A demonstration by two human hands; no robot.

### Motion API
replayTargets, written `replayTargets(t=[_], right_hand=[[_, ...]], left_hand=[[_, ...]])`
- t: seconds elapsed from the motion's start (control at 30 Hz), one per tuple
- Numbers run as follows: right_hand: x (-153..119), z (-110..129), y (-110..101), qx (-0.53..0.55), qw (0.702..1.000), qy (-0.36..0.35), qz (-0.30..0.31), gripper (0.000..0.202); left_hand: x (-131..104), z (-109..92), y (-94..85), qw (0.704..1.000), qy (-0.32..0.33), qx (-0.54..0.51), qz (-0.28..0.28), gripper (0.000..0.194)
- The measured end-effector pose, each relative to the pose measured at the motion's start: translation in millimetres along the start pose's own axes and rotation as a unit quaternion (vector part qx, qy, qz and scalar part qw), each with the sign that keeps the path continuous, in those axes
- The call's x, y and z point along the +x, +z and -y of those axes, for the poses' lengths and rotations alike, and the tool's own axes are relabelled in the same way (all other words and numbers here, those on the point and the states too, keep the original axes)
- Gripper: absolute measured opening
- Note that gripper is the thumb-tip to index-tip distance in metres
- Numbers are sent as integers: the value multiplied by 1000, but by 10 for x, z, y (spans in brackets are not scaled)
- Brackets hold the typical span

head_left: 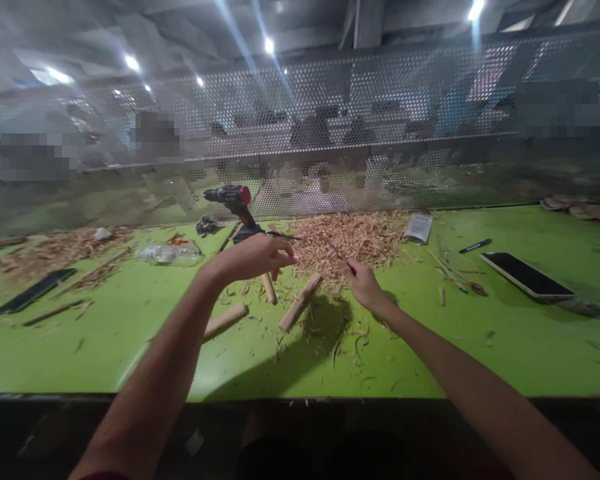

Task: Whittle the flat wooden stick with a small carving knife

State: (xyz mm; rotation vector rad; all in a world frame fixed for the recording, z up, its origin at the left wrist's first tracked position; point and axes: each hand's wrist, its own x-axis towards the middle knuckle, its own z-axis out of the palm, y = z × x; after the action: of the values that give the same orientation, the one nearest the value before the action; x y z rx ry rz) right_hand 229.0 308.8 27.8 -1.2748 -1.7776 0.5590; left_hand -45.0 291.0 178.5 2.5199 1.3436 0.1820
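Observation:
My left hand [266, 255] hovers above the table with loosely bent fingers, a gap between thumb and fingers, and nothing visible in them. My right hand [364, 283] is closed round the handle of a small carving knife [336, 249], its blurred thin blade pointing up and left over the heap of wood shavings [356, 237]. Between and below the hands lies a squared wooden stick [300, 303]. Another wooden stick [226, 321] rests partly behind my left forearm, and a third short piece [269, 288] lies under my left hand.
A cordless drill [237, 200] stands behind my left hand. Left are a clear plastic bottle [167, 254] and a dark phone-like slab [35, 291]. Right are a foil packet [419, 228], a pen [475, 245] and a phone [527, 274]. A perforated metal screen [260, 153] closes the table's back.

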Motion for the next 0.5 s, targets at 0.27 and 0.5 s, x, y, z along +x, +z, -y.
replayTargets(t=[0.27, 0.5], right_hand=[[-28, 27, 6, 20, 1000, -11, 20, 58], [-52, 60, 21, 25, 999, -7, 48, 55]], left_hand=[[-174, -108, 312, 930, 122, 172, -301, 41], [-237, -274, 282, 986, -11, 165, 14, 35]])
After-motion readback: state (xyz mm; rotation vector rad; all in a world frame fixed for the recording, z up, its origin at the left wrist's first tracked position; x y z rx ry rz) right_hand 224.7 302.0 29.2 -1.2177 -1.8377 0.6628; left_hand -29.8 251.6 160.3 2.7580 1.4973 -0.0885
